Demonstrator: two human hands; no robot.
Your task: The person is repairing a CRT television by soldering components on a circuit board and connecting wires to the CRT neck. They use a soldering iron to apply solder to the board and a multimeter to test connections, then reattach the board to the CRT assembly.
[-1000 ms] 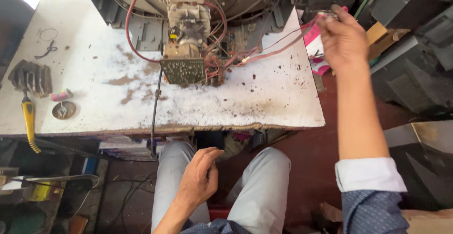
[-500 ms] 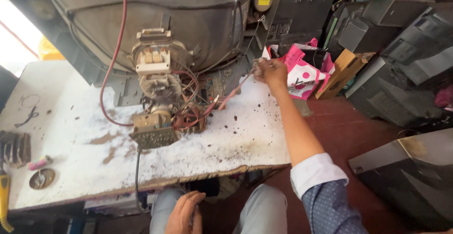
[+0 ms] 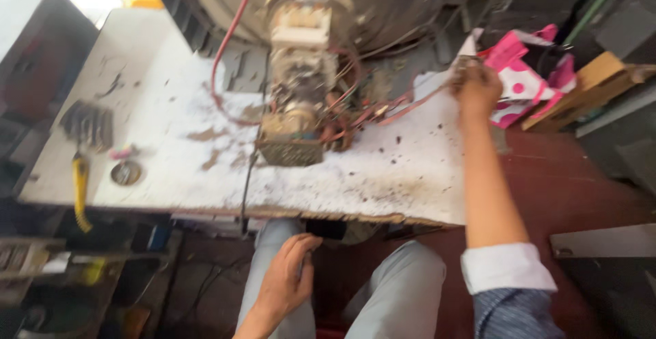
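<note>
Wires (image 3: 403, 110) run out sideways from the circuit board (image 3: 294, 149) on the white bench (image 3: 157, 154) toward its far right corner – my right hand (image 3: 476, 89) is closed on their end there, while my left hand (image 3: 287, 281) rests loose and empty on my knee.

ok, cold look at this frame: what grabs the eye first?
The exposed electronics assembly with its tangle of red wires, standing mid-table against a big grey tube housing. Next, the right hand stretched to the table's far right edge, closed on the wire ends beside a pink dotted bag. The left hand rests on the person's thigh below the stained white table.
</note>
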